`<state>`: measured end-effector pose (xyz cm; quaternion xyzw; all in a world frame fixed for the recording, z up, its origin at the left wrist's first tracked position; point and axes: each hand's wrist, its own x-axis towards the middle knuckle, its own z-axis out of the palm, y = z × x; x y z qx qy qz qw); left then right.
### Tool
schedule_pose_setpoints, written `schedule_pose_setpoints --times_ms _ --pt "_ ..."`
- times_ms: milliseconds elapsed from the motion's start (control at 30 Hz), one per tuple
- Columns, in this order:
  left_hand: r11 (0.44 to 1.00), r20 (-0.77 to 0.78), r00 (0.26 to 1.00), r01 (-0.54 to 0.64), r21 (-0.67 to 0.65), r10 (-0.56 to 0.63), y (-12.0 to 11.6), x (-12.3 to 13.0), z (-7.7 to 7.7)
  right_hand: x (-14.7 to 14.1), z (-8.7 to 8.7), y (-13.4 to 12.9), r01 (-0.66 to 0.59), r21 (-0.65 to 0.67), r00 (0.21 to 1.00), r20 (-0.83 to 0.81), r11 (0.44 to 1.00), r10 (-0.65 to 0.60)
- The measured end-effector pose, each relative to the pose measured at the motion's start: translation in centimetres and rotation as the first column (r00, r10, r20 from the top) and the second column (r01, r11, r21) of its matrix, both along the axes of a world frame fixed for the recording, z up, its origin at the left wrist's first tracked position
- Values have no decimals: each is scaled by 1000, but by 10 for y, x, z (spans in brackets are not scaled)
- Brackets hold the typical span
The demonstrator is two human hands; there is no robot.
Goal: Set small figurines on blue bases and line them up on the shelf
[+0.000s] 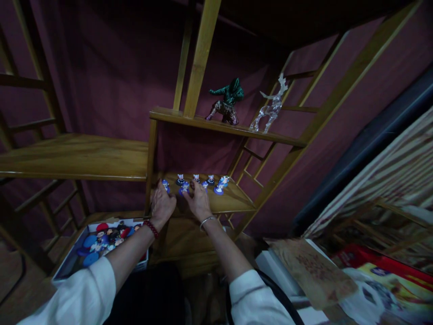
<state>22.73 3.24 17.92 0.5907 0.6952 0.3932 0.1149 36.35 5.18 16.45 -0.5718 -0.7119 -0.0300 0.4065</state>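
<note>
My left hand (pixel 163 205) reaches onto the small wooden shelf, its fingers and thumb around a small blue-and-white figurine (pixel 165 185) at the shelf's left end. My right hand (pixel 200 201), wearing a silver bangle, is beside it with thumb and forefinger apart. Close to that thumb stands a second blue figurine (pixel 184 187), and another blue figurine (pixel 204 185) is partly covered by the right hand. At the right of this front row is a purple-based figurine (pixel 219 188). Behind them, several small figurines with dark bases, such as a white-and-dark figurine (pixel 180 179), stand upright.
A white box (pixel 66 266) full of colourful figurines sits lower left. On the shelf board (pixel 243 131) above my hands stand a green-and-bronze crouching statue (pixel 227 101) and a clear deer (pixel 270 108). Wooden posts frame the shelf. A brown paper bag (pixel 314 271) lies lower right.
</note>
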Motion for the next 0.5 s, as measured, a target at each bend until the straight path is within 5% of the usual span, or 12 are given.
schedule_pose_setpoints --times_ms 233,500 --pt "1000 8 1000 2 -13 -2 -1 0 2 -9 0 14 11 -151 1000 -14 989 -13" --pt "1000 16 1000 -8 14 8 2 -1 0 -10 6 11 84 -157 995 71 984 -73"
